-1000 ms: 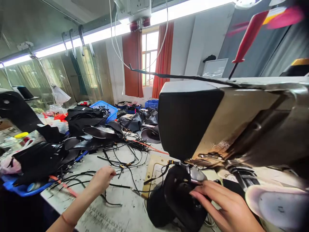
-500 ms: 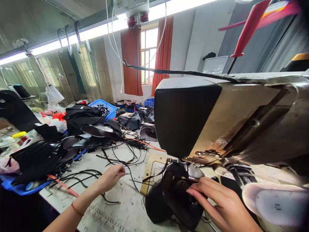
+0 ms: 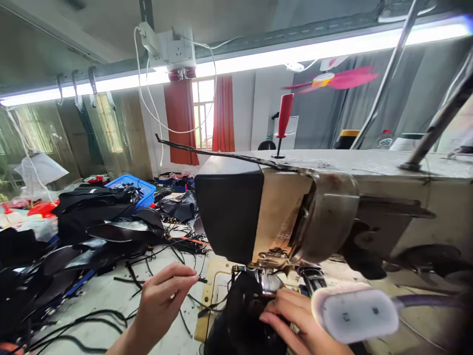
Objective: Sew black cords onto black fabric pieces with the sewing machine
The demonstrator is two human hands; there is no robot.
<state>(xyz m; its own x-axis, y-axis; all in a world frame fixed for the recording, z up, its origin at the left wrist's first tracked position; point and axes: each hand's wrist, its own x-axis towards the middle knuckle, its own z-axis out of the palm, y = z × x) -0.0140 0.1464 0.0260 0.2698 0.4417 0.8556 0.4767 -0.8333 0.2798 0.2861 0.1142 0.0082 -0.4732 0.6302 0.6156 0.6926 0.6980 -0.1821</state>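
Note:
My right hand grips a black shoe upper under the head of a sewing machine. Its thumb and fingers press on the upper's edge, just beside the machine's foot area, where the needle is hidden. A thin strap with a small buckle sticks out at the upper's top. To the left, over the white table, my left hand is closed in a pinch. At its fingertips is a small black strip, apart from the upper.
A lit lamp hangs close to my right hand. Black cords lie on the table at left, below a heap of black pieces and a blue basket. A red screwdriver stands on the machine.
My view has tilted up and turned right. My left hand has turned, its fingertips now pinching a small black strip. My right hand still grips the upper at the machine.

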